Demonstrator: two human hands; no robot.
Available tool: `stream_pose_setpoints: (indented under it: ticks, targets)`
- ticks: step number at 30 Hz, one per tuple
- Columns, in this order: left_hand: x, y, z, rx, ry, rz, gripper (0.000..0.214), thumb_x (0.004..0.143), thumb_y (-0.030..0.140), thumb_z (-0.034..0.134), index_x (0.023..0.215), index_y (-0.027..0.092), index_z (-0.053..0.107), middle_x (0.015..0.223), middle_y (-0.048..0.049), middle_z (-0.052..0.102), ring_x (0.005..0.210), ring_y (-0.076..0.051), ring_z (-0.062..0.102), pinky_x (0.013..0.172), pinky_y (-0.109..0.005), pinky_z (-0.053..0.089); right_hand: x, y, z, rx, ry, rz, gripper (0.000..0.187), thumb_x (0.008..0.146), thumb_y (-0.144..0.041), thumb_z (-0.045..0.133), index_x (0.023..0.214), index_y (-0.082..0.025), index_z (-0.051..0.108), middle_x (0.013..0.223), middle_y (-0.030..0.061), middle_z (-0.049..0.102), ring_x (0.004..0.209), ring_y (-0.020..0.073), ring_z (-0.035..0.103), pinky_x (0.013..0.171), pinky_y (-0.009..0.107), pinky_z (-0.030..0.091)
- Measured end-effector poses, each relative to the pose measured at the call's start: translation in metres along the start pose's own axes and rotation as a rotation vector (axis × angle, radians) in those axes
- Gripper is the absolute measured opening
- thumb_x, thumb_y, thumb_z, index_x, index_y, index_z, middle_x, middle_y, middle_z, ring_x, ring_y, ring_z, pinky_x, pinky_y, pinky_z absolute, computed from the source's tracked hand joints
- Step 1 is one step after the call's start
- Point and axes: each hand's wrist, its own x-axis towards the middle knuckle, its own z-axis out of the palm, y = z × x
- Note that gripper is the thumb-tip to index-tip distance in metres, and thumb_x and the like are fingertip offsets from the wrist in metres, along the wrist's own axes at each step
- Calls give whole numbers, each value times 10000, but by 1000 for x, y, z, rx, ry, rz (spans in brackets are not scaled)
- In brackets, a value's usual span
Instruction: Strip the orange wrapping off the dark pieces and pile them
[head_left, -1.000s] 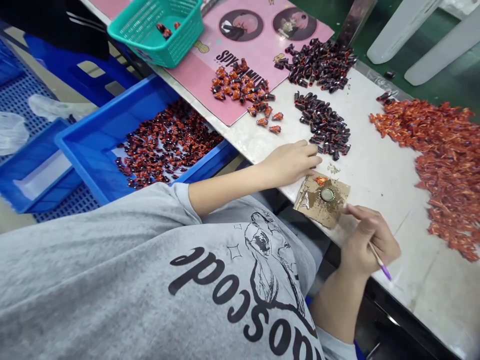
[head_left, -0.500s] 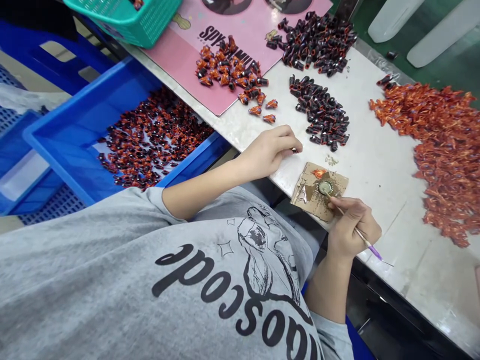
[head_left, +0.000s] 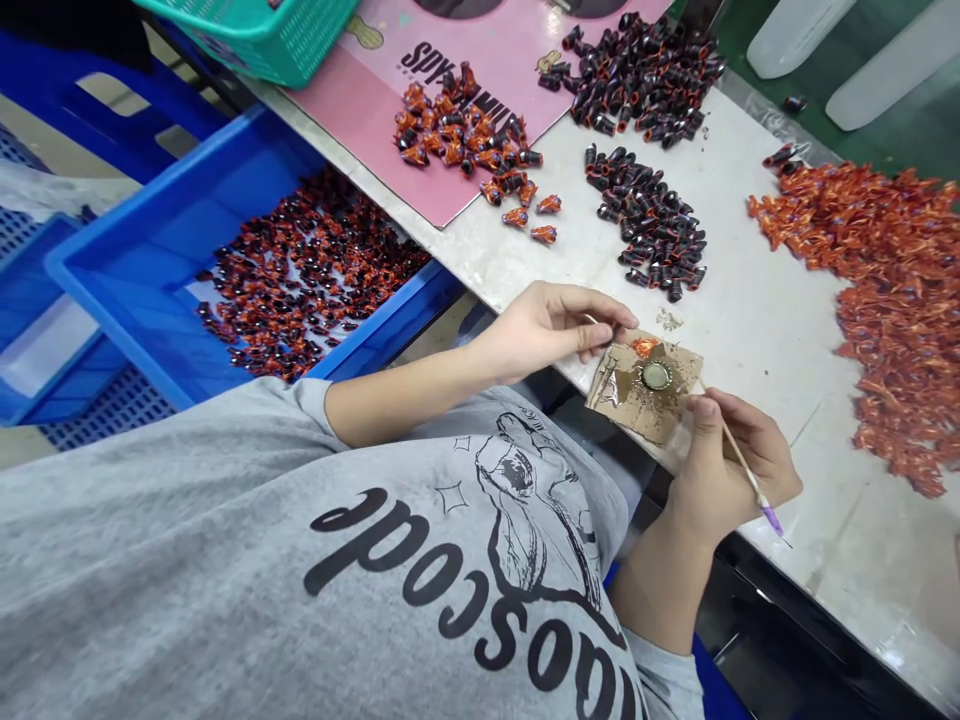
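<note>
My left hand [head_left: 551, 330] pinches a small dark piece [head_left: 604, 336] just above the edge of a stained cardboard square [head_left: 626, 400]. On that cardboard sits a round metal lid [head_left: 656, 375] with pale liquid inside. My right hand [head_left: 731, 465] is shut on a thin brush [head_left: 739, 460] with a purple end, and its tip is just right of the lid, over the cardboard. Beyond my hands lie piles of small black-and-orange pieces [head_left: 649, 220], with a loose heap of orange wrappers [head_left: 892, 320] to the right.
The white tabletop [head_left: 772, 340] ends at a near edge by my lap. A pink printed mat [head_left: 352, 120] carries more pieces. A blue crate [head_left: 150, 260] full of pieces stands left, below the table. A teal basket [head_left: 255, 30] sits at the top.
The brush tip has come out of the lid and moved right. My left hand has moved down toward the cardboard. The whole view has shifted slightly.
</note>
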Motion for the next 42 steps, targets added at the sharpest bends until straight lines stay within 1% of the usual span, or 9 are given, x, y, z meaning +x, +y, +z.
stream_pose_setpoints:
  ticks: [3,6,11,15,20,28,36,40,42]
  targets:
    - [-8,-5,14,-223,-34,-145,393,642,364,924,942,151,787,857,-42,765,637,-75,656,644,-208,571,-4,-12,-1,14,5,10,252,747,-403,834,837,-184,749,751,5,748,687,165,711,700,329,594]
    - [-15,-6,25,-342,-56,-246,363,629,312,935,912,136,790,879,-55,774,680,-98,703,721,-257,609,-11,-28,-1,47,-22,-55,168,837,-358,763,851,-191,749,733,1,732,670,160,706,652,320,589]
    - [-21,-2,34,-386,-14,-352,269,664,196,911,893,119,793,840,-60,783,661,-104,718,708,-255,627,-20,-45,-3,73,-106,-174,61,888,-252,714,899,-207,754,764,1,735,698,147,708,647,303,576]
    - [-21,2,35,-402,16,-388,199,716,138,867,901,118,798,804,-45,782,609,-80,701,715,-247,635,-24,-47,-3,12,-162,-199,63,900,-228,691,917,-205,747,783,6,738,727,160,715,660,318,583]
    - [-21,2,32,-378,47,-387,124,791,116,803,913,142,808,883,-52,788,630,-77,713,773,-279,641,-25,-46,-4,28,-181,-204,86,891,-192,689,939,-223,753,799,-2,741,733,153,709,684,308,569]
    - [-23,3,31,-384,34,-353,149,766,140,831,914,149,811,850,-44,792,624,-71,711,753,-238,642,-27,-40,-3,40,-223,-228,108,889,-176,687,960,-222,754,812,2,747,737,152,715,695,320,592]
    - [-26,3,32,-205,-5,-188,235,717,236,880,917,133,814,881,-77,795,642,-108,724,719,-257,656,-21,-44,-10,9,-316,-337,103,901,-156,648,924,-217,728,765,3,716,702,155,683,647,321,550]
    - [-30,9,36,-175,-50,-226,211,699,199,885,882,120,812,779,-53,780,609,-105,720,684,-228,647,-15,-53,-15,51,-396,-294,95,916,-171,634,878,-203,714,736,5,703,684,158,674,642,330,536]
    - [-32,12,38,-202,-54,-278,209,694,171,881,880,113,808,750,-41,773,589,-99,712,675,-220,643,-14,-56,-14,119,-370,-245,102,924,-202,639,852,-192,710,710,6,692,661,156,670,603,315,526]
